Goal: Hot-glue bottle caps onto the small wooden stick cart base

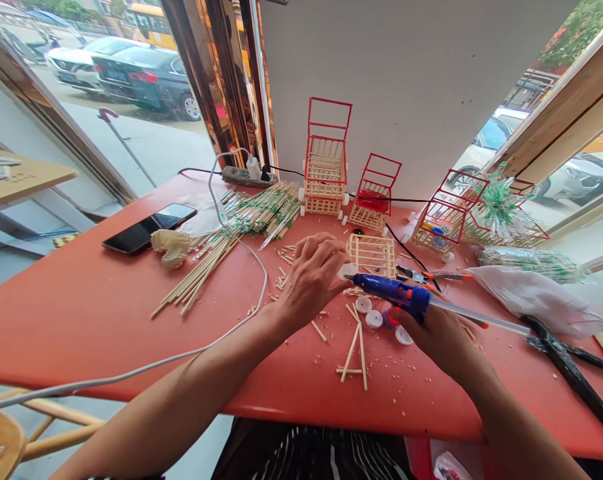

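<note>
My right hand (439, 333) grips a blue hot glue gun (394, 291) with a clear glue stick poking out of its back; its nozzle points left. The nozzle tip almost touches a small white round cap (347, 271) that my left hand (309, 277) pinches between its fingertips. Just behind the cap sits an unfinished wooden stick basket (372, 255). Three more white caps (374, 319) lie on the red table (91, 313) under the gun, beside loose cut sticks (354, 350).
Three small stick-built carts with red frames (326, 163) stand at the back. Bundled sticks (261, 210), a phone (149, 228), a power strip (241, 176) and a white cable (251, 267) lie left. Pliers (431, 275), plastic bags (531, 293) and black shears (571, 367) lie right.
</note>
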{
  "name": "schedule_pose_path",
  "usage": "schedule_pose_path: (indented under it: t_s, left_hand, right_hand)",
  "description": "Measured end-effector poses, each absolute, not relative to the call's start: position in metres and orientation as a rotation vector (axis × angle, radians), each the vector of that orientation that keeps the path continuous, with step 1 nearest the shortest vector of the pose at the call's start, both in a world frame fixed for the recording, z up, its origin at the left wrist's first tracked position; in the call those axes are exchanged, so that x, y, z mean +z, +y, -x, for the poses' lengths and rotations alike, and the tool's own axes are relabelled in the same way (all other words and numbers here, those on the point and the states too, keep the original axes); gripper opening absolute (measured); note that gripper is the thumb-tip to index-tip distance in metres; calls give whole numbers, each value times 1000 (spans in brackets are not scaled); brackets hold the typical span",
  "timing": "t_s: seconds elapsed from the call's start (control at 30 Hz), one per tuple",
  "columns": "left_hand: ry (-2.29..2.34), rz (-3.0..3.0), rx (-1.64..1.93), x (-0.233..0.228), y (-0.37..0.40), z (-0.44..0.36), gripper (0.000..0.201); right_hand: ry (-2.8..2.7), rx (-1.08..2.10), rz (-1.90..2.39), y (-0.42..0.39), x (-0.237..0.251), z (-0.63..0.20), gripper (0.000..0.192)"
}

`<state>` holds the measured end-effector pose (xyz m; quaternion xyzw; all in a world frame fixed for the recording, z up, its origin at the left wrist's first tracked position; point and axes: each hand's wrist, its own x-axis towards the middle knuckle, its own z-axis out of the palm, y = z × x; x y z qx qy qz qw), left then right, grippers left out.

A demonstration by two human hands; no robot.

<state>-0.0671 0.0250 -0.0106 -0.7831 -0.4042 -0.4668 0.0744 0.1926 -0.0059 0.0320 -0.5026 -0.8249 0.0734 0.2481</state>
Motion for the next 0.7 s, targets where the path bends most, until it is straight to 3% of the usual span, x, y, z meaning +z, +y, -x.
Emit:
schedule_pose_path:
  t_s: [0.4,0.7]
  left_hand:
    - [-1229,2421,-1486,-14,24,63,25]
    - [-1496,2397,-1883,-9,31,66,31]
  right_hand:
    - [-2194,207,1316,-4,31,-193,25]
    - [-2069,404,1235,-6,27,-206,45]
